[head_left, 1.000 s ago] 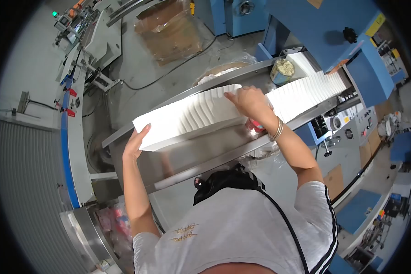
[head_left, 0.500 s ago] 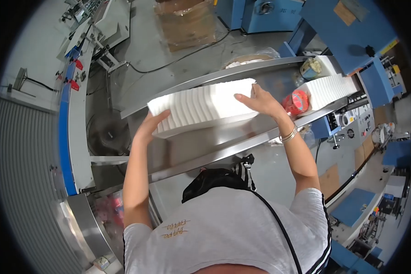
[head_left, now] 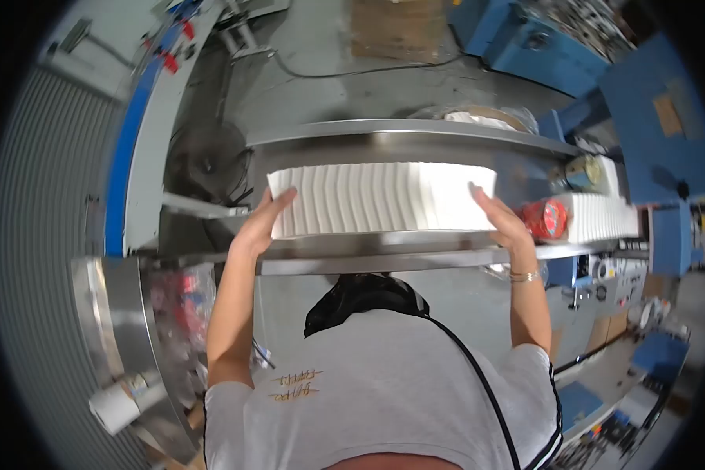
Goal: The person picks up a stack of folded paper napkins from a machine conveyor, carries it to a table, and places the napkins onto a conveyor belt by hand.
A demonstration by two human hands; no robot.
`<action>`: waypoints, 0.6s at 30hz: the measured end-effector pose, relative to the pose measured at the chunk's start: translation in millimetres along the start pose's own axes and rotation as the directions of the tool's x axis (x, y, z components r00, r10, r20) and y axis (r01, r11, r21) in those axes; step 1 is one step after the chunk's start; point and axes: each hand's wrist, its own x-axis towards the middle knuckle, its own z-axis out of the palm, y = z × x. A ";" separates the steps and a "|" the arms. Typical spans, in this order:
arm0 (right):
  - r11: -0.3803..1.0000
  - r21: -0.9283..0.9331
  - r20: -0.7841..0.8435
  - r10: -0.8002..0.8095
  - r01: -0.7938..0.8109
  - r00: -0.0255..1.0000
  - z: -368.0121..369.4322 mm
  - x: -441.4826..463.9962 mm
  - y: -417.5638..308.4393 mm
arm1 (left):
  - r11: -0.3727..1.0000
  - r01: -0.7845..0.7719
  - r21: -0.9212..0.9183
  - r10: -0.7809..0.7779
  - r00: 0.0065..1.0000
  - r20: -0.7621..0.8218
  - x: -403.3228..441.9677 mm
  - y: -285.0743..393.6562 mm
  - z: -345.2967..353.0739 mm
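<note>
A long white stack of soft, layered sheets [head_left: 368,199] is held lengthwise between my two hands, over a metal trough [head_left: 384,263]. My left hand [head_left: 260,227] grips its left end, thumb on the near face. At the other end my right hand [head_left: 506,222] presses with the thumb on the face; its other fingers are partly hidden. Wavy layer edges show along most of the stack, and its right part looks smooth and bright. Whether its underside touches the trough floor, I cannot tell.
To the right in the trough lie a red packet [head_left: 545,219], another white layered stack [head_left: 601,218] and a jar-like container [head_left: 583,172]. A blue-edged machine [head_left: 137,149] stands left, blue machines [head_left: 540,59] back right. A white roll [head_left: 116,409] sits lower left.
The white stack has gone from slanted to nearly level, both hands still on its ends. The whole view has turned and shifted, so the trough now runs almost straight across.
</note>
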 end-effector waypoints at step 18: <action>0.991 0.109 0.049 -0.086 0.080 0.995 67.2 5.8 -21.3 | 0.970 -0.193 0.145 0.185 0.980 0.068 -16.9 -1.5 19.9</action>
